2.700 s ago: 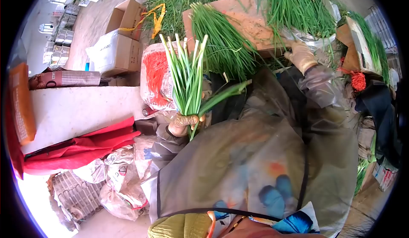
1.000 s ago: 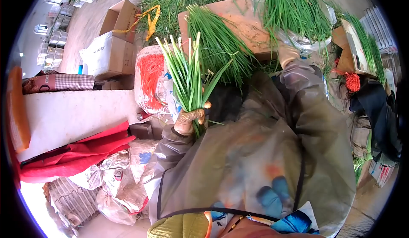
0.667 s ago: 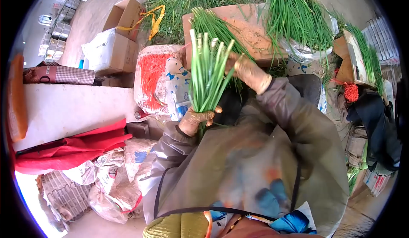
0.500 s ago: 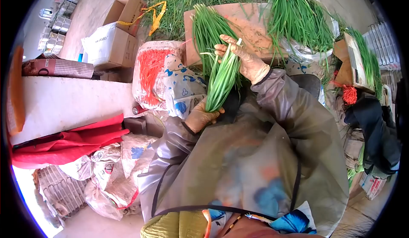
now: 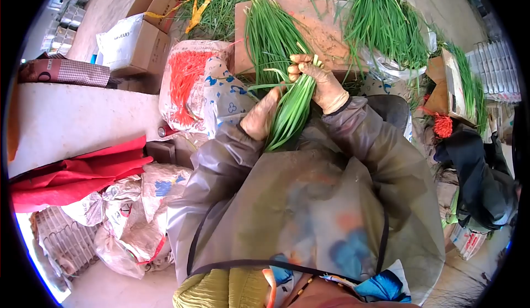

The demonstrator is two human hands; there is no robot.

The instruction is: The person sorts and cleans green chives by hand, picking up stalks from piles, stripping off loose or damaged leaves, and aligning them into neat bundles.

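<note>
A bunch of garlic chives [image 5: 292, 109] is held in front of my chest, its pale ends up and the green leaves hanging down. My right hand [image 5: 323, 86], in a thin glove, is closed around the bunch near the pale ends. My left hand [image 5: 261, 116], also gloved, is closed at the left side of the bunch, its fingertips partly hidden. A few loose chive leaves stick out to the left above it. Just beyond, a larger pile of chives [image 5: 270, 32] lies on a cardboard-topped surface [image 5: 326, 26].
On the left stands a bag of red ties [image 5: 185, 81], with an open carton [image 5: 135, 46] behind it. More chives [image 5: 381, 26] lie on plastic at the right, with others in a box [image 5: 452, 87]. A white tabletop [image 5: 83, 120] and red cloth [image 5: 83, 173] are at the left.
My left hand has moved up from the leafy lower end to the bunch's upper left side. My right hand's fingers have closed around the pale ends. Some leaves now stick out leftward.
</note>
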